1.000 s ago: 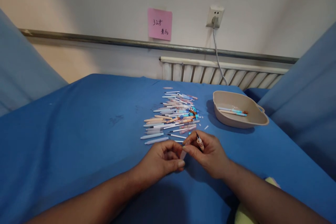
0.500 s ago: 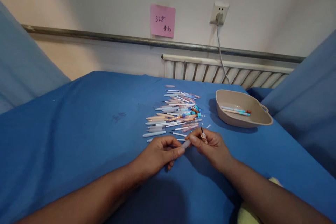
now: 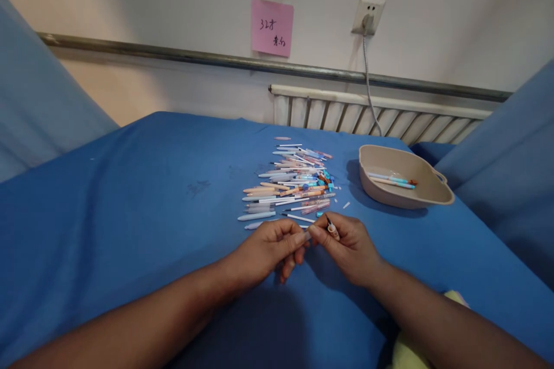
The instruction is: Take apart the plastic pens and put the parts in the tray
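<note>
Between the two hands is a short pale pen barrel (image 3: 307, 236), mostly covered by fingers. My left hand (image 3: 268, 248) pinches one end with thumb and fingers. My right hand (image 3: 346, 245) grips the other end, and a small patterned pen piece with a dark tip (image 3: 333, 230) sticks up from among its fingers. Just beyond the hands lie loose pen parts: pale blue barrels (image 3: 257, 216), white refills (image 3: 299, 218), peach barrels (image 3: 262, 189) and pinkish patterned pieces (image 3: 315, 207).
A beige basket (image 3: 398, 198) with a few pens (image 3: 392, 181) stands at the right on the blue cloth (image 3: 142, 207). Small white scraps (image 3: 346, 205) lie near it. Behind are a radiator (image 3: 337, 112), a metal rail (image 3: 194, 59) and a plugged-in cable (image 3: 367, 69).
My hands have come closer together, with less of the pale barrel showing between them. The dark-tipped piece in my right hand has tilted left. The view has shifted slightly.
</note>
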The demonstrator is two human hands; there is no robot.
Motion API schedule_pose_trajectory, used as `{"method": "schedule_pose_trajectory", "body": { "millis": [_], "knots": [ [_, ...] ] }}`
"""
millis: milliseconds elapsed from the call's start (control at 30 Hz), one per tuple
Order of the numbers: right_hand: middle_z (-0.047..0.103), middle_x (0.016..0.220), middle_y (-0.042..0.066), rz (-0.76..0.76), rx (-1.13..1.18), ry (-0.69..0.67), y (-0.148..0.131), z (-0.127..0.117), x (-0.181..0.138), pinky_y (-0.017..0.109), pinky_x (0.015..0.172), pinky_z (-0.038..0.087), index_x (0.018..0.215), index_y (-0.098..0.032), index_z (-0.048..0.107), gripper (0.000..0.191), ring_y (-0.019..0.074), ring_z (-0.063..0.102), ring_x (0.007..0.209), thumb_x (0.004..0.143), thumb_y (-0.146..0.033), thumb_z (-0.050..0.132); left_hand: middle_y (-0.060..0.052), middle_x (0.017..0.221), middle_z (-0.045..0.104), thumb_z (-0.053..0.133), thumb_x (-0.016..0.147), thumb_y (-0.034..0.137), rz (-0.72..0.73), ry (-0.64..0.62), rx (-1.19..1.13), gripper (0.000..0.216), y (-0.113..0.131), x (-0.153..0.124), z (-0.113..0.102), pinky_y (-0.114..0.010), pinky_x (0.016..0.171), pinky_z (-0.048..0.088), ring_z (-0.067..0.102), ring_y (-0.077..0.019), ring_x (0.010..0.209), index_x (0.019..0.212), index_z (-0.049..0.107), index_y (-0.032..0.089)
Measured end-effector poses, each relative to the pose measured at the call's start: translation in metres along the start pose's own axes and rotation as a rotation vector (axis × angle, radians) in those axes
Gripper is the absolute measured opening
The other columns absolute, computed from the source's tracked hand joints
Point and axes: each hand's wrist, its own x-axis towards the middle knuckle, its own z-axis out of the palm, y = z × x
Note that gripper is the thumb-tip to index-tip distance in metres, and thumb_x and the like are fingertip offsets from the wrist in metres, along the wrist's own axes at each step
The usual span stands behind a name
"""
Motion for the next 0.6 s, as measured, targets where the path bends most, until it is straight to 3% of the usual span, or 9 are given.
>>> {"method": "schedule_pose_trajectory", "body": {
  "millis": [200, 300, 433, 600],
  "knots": [
    [0.053, 0.059, -0.003, 0.051, 0.033, 0.012, 0.005, 0.001, 0.001, 0.023, 0.054, 0.035, 0.070, -0.017, 0.058, 0.024, 0.0103, 0.045, 0.055, 0.089, -0.031, 0.053, 0.001, 0.076, 0.063, 0.061, 0.083, 0.044, -0.070, -0.009, -0.169, 0.029, -0.002, -0.002, 0.002, -0.024, 0.051, 0.049, 0.060, -0.0094, 0.049, 0.090, 0.050, 0.018],
    [0.051, 0.058, -0.003, 0.074, 0.086, 0.005, 0.004, 0.002, 0.001, 0.022, 0.053, 0.034, 0.069, -0.017, 0.057, 0.024, 0.0099, 0.043, 0.054, 0.088, -0.032, 0.055, 0.000, 0.082, 0.062, 0.065, 0.081, 0.041, -0.067, 0.003, -0.189, 0.033, -0.002, -0.002, -0.002, -0.021, 0.046, 0.045, 0.055, -0.0065, 0.047, 0.100, 0.051, 0.018],
    [0.054, 0.063, -0.003, 0.130, 0.191, -0.004, 0.000, 0.002, 0.002, 0.022, 0.052, 0.034, 0.074, -0.017, 0.056, 0.025, 0.0096, 0.044, 0.054, 0.089, -0.037, 0.053, 0.002, 0.076, 0.057, 0.067, 0.080, 0.038, -0.004, 0.039, -0.202, 0.029, -0.002, 0.000, -0.007, -0.018, 0.042, 0.038, 0.045, -0.0038, 0.045, 0.090, 0.052, 0.016],
    [0.056, 0.067, -0.002, 0.131, 0.248, 0.019, 0.002, 0.002, 0.005, 0.023, 0.057, 0.038, 0.076, -0.018, 0.057, 0.022, 0.0108, 0.049, 0.060, 0.086, -0.037, 0.058, 0.004, 0.071, 0.055, 0.068, 0.080, 0.038, -0.037, 0.045, -0.183, 0.029, -0.003, -0.002, -0.006, -0.018, 0.042, 0.037, 0.044, -0.0052, 0.045, 0.088, 0.049, 0.018]
  ]
}}
